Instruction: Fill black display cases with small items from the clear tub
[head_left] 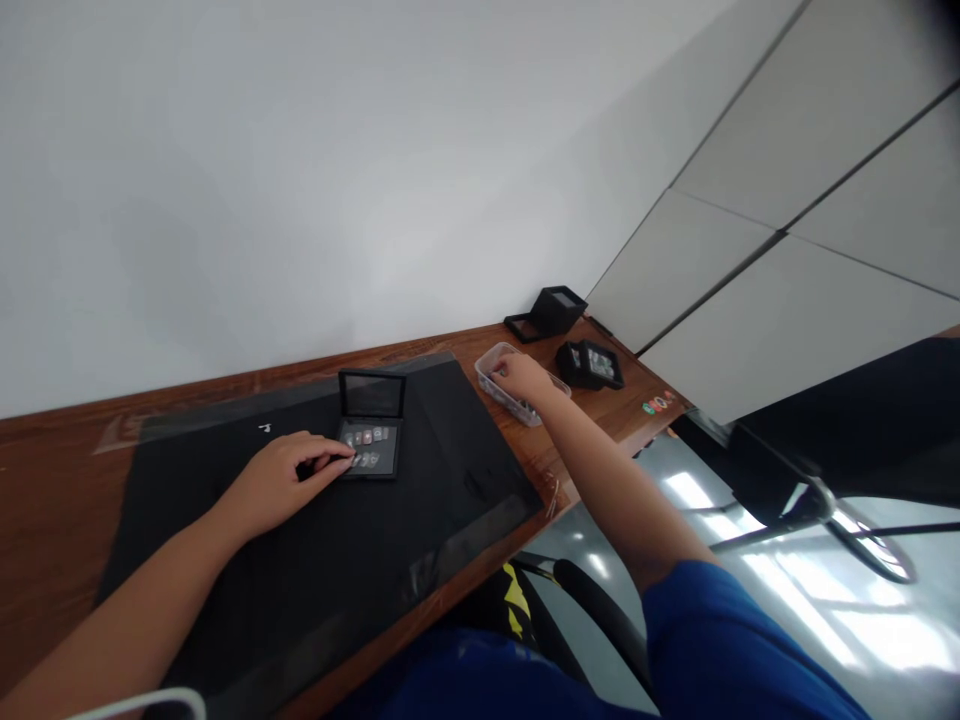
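Observation:
A small black hinged case (387, 460) lies with its lid raised on the black mat. Two rows of small clear packets (367, 437) with little pieces inside lie in its tray. My left hand (281, 480) rests at the case's left side, thumb and index fingertips brought together over the lower row; whatever is between them is too small to make out. Off to the right, my right hand (519, 377) reaches into a clear plastic box (525, 411), its fingers curled down among small items. The fingertips there are partly hidden, so what they hold is unclear.
A black mat (450, 470) covers much of the wooden table (52, 480). Black cases (592, 364) and a black box (556, 310) stand at the right end. Small coloured rings (660, 403) lie near the right edge. A white scrap (265, 428) lies on the mat.

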